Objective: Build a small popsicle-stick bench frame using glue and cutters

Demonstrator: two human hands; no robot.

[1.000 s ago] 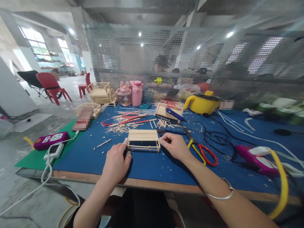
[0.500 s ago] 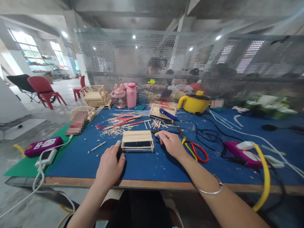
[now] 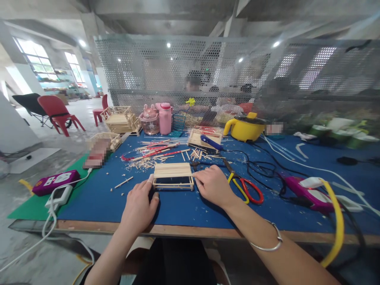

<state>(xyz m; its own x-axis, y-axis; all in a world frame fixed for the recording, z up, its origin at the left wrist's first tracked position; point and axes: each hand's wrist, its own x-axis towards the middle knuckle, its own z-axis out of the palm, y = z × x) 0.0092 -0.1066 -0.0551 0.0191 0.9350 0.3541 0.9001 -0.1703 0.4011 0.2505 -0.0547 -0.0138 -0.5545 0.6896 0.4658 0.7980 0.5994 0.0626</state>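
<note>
A small wooden stick model (image 3: 173, 170), with a slatted top and an open lower frame at its front, rests on the blue mat in front of me. Along its left edge lies the index finger of my left hand (image 3: 139, 205); the thumb is spread away, so that hand is open. My right hand (image 3: 215, 185) is closed, its fingers curled and their tips against the model's right end. Whatever those fingertips may hold is too small to make out. Loose wooden sticks (image 3: 199, 154) lie behind the model, and red-and-yellow-handled scissors (image 3: 247, 190) are right of my right hand.
Behind are a blue-handled corded tool (image 3: 211, 143), a yellow pot (image 3: 247, 128) and a pink bottle (image 3: 165, 120). Cables run across the right side near a purple power strip (image 3: 307, 194). More stick models (image 3: 120, 118) stand back left. A person (image 3: 194, 85) is beyond the perforated screen.
My right hand has shifted slightly, and its fingertips have come down from beside the model's upper right corner to its right end. My left hand stays at the left edge. The view has shifted slightly.
</note>
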